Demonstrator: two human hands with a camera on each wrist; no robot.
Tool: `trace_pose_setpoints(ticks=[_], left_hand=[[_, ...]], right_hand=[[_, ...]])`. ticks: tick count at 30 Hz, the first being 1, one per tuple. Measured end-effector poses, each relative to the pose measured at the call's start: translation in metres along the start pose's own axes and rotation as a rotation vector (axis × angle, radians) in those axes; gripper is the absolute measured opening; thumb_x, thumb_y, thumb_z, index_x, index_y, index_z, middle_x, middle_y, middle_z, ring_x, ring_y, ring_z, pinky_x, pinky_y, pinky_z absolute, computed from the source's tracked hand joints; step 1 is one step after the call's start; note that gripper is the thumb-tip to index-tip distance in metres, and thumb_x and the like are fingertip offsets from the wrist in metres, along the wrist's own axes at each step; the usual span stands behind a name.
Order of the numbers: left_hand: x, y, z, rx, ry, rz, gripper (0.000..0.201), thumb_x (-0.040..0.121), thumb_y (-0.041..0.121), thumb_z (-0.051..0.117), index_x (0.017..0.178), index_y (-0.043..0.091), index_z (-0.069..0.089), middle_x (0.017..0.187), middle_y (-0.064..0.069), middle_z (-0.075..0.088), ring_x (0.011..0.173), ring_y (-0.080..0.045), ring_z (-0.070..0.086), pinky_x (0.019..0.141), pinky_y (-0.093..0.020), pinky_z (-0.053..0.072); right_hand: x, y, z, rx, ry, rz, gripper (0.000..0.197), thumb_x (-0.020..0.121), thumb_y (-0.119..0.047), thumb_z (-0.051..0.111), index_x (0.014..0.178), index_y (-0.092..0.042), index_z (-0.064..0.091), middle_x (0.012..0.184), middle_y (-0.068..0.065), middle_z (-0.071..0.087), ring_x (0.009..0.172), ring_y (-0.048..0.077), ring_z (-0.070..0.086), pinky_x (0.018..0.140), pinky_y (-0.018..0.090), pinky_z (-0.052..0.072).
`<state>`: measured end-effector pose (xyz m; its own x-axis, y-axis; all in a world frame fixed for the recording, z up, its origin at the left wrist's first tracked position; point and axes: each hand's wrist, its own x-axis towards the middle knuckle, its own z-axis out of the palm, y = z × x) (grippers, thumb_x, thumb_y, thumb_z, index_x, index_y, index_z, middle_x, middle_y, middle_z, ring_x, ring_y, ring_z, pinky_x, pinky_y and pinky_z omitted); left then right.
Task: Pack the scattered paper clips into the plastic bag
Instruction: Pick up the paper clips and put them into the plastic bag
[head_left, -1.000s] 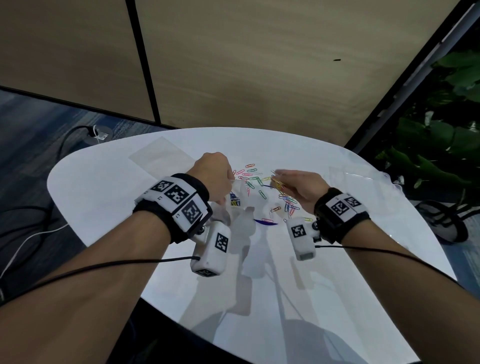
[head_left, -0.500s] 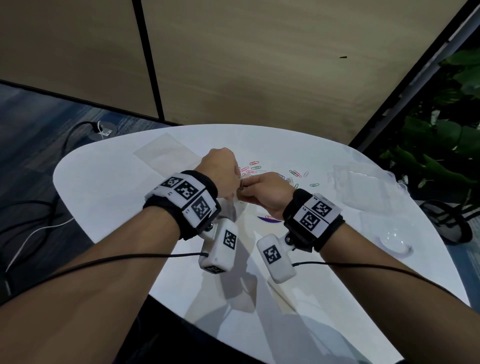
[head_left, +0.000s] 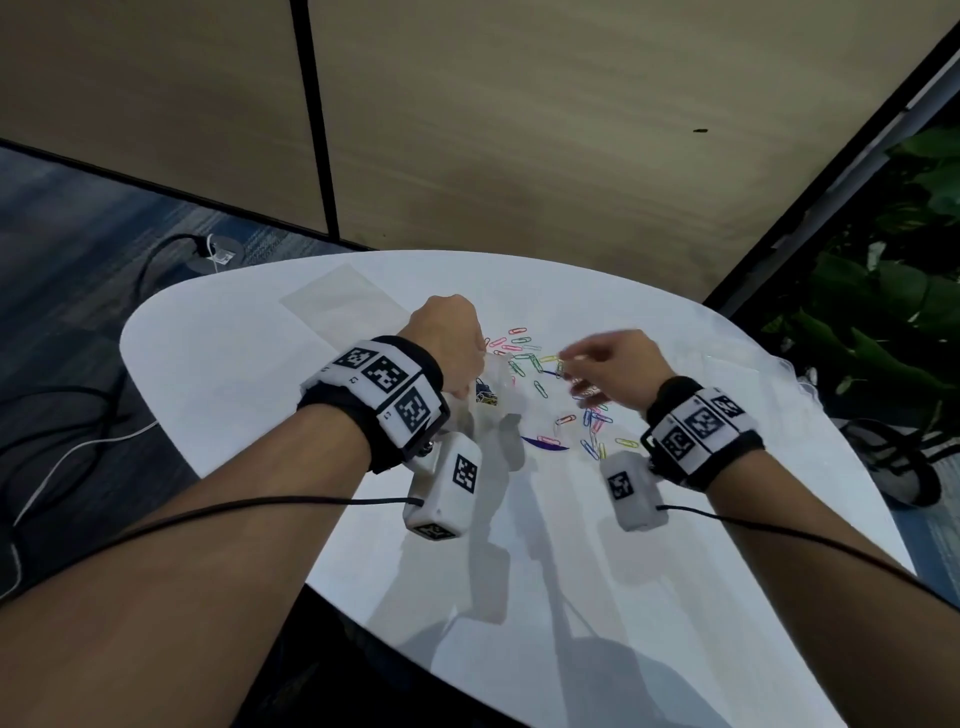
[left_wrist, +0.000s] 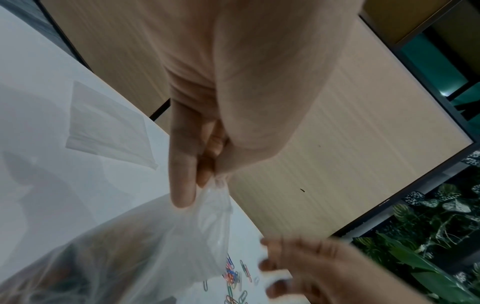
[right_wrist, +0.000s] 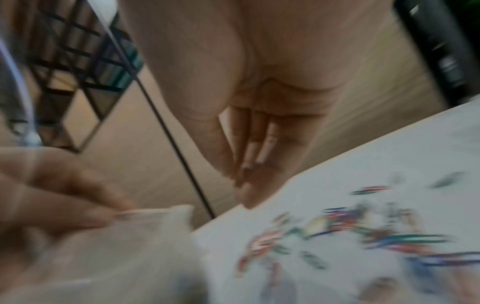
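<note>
Paper clips (head_left: 592, 415) lie scattered on the tabletop (head_left: 249, 374). The left hand (head_left: 447, 338) pinches the plastic bag (left_wrist: 182, 236) by its top edge, clips inside. The right hand (head_left: 618, 358) hovers blurred above the clips, fingers loosely extended; whether it holds one, I cannot tell.

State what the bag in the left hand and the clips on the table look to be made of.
Plastic bag: thin clear soft film, seemingly plastic; the table shows through and it crumples where gripped. Paper clips: bent wire loops in bright colours, probably coated; too small to confirm.
</note>
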<state>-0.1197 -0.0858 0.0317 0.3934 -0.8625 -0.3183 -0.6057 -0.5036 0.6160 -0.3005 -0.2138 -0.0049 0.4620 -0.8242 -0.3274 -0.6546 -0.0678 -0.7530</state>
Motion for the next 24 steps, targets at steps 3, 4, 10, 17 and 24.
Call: trace_pose_setpoints(ticks=[3,4,10,17,24], left_hand=[[-0.001,-0.004,-0.003,0.032,0.004,0.007,0.017,0.091,0.005,0.063,0.103,0.006,0.075,0.091,-0.010,0.078,0.082,-0.026,0.077,0.080,-0.038,0.063],[-0.001,-0.006,-0.004,0.041,0.008,0.007,0.018,0.091,0.005,0.062,0.104,0.007,0.075,0.092,-0.010,0.078,0.082,-0.027,0.076,0.080,-0.038,0.063],[-0.004,-0.014,-0.009,0.040,0.011,-0.017,0.019,0.094,0.007,0.057,0.103,0.008,0.074,0.091,-0.009,0.077,0.069,-0.023,0.077,0.077,-0.038,0.064],[-0.004,-0.009,-0.008,0.134,-0.005,0.016,0.023,0.087,0.004,0.065,0.109,0.005,0.070,0.101,-0.013,0.075,0.087,-0.030,0.075,0.082,-0.040,0.062],[-0.003,-0.005,-0.008,0.127,0.006,0.004,0.023,0.090,0.005,0.058,0.109,0.006,0.070,0.098,-0.012,0.075,0.089,-0.029,0.075,0.084,-0.038,0.061]], right_hand=[[0.008,0.059,-0.021,-0.414,-0.076,0.370,0.051,0.073,-0.030,0.084,0.109,-0.002,0.061,0.110,0.018,0.068,0.093,0.031,0.070,0.080,0.046,0.060],[0.005,0.077,-0.022,-0.430,-0.121,0.478,0.064,0.064,-0.032,0.090,0.109,-0.004,0.054,0.112,0.018,0.065,0.093,0.033,0.069,0.080,0.048,0.060],[0.013,0.110,0.003,-0.452,0.050,0.366,0.093,0.043,-0.048,0.095,0.119,-0.020,0.051,0.123,0.008,0.061,0.108,0.025,0.061,0.091,0.029,0.049],[0.062,0.091,0.024,-0.262,0.280,0.283,0.068,0.065,-0.033,0.088,0.123,-0.016,0.059,0.129,0.010,0.059,0.119,0.025,0.056,0.092,0.025,0.043],[0.087,0.068,0.027,-0.640,0.125,0.080,0.058,0.089,-0.022,0.062,0.144,-0.021,0.045,0.146,0.016,0.036,0.132,0.033,0.045,0.110,0.034,0.036]])
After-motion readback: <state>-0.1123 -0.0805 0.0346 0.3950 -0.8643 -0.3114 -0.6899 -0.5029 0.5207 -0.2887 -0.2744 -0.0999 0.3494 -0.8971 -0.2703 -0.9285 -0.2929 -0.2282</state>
